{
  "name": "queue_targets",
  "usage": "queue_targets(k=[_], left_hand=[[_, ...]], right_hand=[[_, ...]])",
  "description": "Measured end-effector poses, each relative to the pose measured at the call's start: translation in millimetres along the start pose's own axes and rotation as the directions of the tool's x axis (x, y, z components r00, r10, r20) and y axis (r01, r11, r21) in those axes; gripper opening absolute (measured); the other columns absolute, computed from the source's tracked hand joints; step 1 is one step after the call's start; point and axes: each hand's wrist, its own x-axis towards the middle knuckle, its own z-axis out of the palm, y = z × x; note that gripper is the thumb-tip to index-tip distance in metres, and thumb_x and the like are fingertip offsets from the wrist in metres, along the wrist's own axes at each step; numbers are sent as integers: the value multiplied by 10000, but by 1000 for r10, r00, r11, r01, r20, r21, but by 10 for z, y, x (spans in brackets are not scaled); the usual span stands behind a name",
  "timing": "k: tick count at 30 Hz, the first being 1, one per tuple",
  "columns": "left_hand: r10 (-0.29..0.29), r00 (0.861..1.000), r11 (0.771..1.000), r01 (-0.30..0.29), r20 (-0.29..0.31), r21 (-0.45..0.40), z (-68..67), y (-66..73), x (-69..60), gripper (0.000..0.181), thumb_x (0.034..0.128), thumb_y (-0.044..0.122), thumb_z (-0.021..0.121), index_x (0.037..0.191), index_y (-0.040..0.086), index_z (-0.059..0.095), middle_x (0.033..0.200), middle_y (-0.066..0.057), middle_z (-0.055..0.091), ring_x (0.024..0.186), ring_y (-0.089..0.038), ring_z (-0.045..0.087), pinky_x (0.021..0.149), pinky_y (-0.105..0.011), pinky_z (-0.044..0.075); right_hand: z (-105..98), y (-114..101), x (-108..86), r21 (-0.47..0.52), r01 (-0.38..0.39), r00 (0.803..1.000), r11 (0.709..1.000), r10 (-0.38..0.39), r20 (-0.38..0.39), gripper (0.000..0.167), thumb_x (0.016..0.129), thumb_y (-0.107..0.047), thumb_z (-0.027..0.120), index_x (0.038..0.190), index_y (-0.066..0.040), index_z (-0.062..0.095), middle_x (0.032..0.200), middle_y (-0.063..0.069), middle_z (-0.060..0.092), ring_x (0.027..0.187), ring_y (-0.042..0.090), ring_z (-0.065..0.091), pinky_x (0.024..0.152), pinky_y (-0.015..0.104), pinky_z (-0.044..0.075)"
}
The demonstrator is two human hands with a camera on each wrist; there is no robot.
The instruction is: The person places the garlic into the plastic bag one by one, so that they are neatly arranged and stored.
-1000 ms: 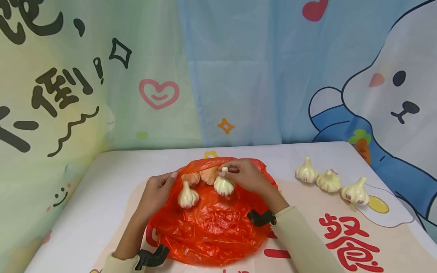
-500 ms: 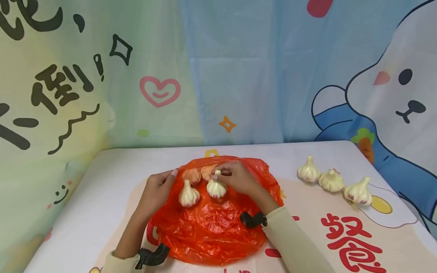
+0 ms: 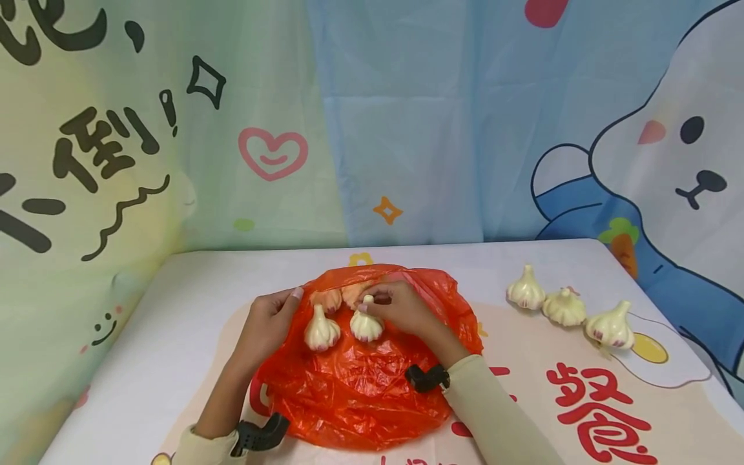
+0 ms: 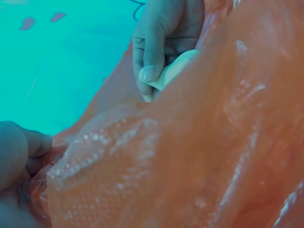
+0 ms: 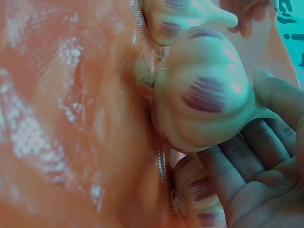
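Note:
A thin red-orange plastic bag (image 3: 360, 400) lies spread on the table. My left hand (image 3: 270, 326) pinches its left edge between thumb and fingers. My right hand (image 3: 401, 307) holds a garlic bulb (image 3: 366, 326) by its stem, over the bag's opening. In the right wrist view this garlic bulb (image 5: 204, 90) shows purple streaks and a tuft of roots. Just left of it, another garlic bulb (image 3: 321, 330) sits upright on the bag. Two orange-tinted bulbs (image 3: 327, 300) appear behind these, partly covered by the bag's film.
Three more bulbs stand in a row at the table's right: a back one (image 3: 526, 289), a middle one (image 3: 564, 308) and a front one (image 3: 610, 326). A printed cloth (image 3: 668, 413) covers the table. Behind it hangs a cartoon curtain (image 3: 407, 129).
My right hand has moved a little left and down with its garlic bulb, nearer to the bulb on the left. The left hand keeps its grip on the bag edge.

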Motion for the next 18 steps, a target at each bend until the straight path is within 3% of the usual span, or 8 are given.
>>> queue_targets(k=[18], left_hand=[[13,1000,1000,-13,2,12,-2,-7,5,457,1032,392,461,1235,39,667,1091,-149,691,894,-295,661,784,-378,565]], right_hand=[[3,-24,-22,61,14,999,998,-17,39,296,902,-136,712,1168,-15,666,1123,86,672,1076,244,636,877,350,529]])
